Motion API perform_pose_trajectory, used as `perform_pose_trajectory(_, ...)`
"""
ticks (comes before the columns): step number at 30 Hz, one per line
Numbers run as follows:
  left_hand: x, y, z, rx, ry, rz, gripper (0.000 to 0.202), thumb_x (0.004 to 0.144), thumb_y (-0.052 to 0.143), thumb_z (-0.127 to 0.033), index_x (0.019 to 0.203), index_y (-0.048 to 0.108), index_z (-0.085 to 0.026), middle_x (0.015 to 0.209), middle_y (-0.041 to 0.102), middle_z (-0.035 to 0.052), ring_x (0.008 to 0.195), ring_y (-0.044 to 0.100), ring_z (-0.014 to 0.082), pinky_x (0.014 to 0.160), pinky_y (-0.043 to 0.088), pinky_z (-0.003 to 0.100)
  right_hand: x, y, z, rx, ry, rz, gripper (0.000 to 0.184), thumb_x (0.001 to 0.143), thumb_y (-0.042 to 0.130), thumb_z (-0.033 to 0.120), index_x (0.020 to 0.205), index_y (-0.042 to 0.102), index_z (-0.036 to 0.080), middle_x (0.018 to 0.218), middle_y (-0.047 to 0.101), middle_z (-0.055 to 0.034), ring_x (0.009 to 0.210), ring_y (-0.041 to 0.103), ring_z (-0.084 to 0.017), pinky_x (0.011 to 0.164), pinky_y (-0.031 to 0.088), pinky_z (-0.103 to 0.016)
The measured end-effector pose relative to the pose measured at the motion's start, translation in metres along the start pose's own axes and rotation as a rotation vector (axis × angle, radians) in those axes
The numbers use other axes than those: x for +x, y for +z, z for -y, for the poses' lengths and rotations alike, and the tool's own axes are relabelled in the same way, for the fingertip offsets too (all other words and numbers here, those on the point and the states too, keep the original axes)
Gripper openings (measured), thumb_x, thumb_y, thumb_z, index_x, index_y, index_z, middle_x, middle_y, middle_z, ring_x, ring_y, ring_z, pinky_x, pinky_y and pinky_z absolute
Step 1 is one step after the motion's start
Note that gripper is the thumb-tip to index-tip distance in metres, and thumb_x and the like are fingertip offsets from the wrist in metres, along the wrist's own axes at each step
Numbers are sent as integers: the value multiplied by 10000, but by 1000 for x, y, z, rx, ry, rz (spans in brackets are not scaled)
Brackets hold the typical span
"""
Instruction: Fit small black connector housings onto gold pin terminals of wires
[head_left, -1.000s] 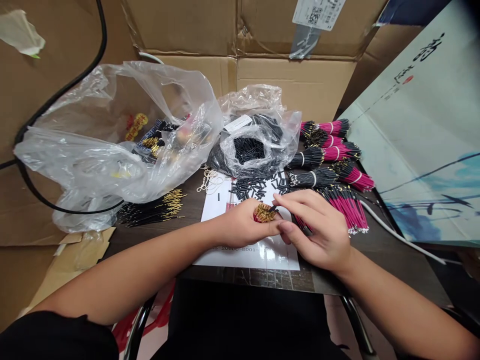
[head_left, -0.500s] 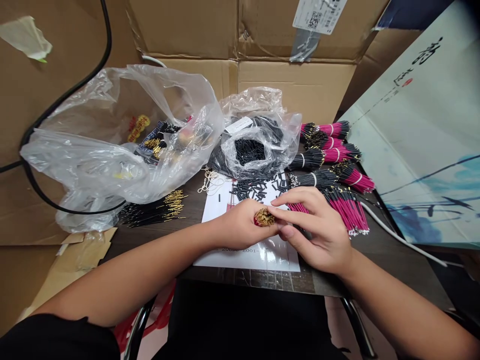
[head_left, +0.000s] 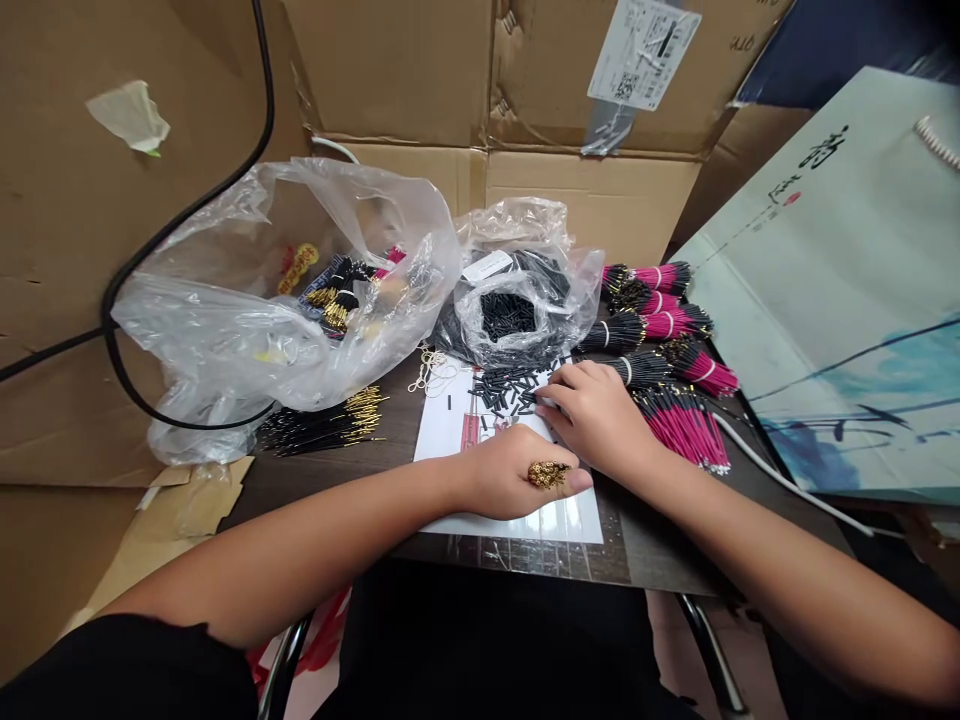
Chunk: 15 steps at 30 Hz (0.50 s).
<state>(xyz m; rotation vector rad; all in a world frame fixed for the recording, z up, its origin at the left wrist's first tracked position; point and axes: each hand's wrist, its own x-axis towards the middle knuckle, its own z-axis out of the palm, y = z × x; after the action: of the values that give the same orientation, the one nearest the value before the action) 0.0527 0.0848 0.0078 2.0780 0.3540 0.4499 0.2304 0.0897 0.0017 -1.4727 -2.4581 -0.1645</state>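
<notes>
My left hand point(head_left: 514, 478) is closed round a bunch of wires point(head_left: 549, 474) whose gold-tipped ends stick out by the thumb. It rests over a white printed sheet point(head_left: 457, 425) on the dark table. My right hand point(head_left: 596, 410) reaches forward, fingers bent down onto a scatter of small black sleeves point(head_left: 510, 385) lying on the sheet; what the fingertips hold is hidden. Just behind the scatter sits an open plastic bag of the same black sleeves point(head_left: 510, 310).
Bundles of pink and black wires point(head_left: 667, 330) lie at the right. A big clear bag point(head_left: 285, 290) with wire bundles sits at the left, loose gold-tipped black wires point(head_left: 330, 425) beside it. Cardboard boxes point(head_left: 570, 90) stand behind, and a paper bag point(head_left: 847, 300) at the right.
My right hand left the wire bunch and moved forward onto the loose black sleeves. My left hand sank a little toward me with the bunch. The view shifted slightly.
</notes>
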Motion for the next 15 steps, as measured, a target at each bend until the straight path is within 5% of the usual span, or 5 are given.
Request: perform_pose_trajectory(15, 4, 1, 7, -58, 14, 59, 438, 914, 481, -419, 576, 370, -163, 561, 383, -48, 543, 355, 80, 583, 317, 243, 27, 8, 2, -167, -147, 74, 140, 863, 476, 163, 793, 596, 149, 828, 602, -87, 798, 456, -211, 688, 251, -346)
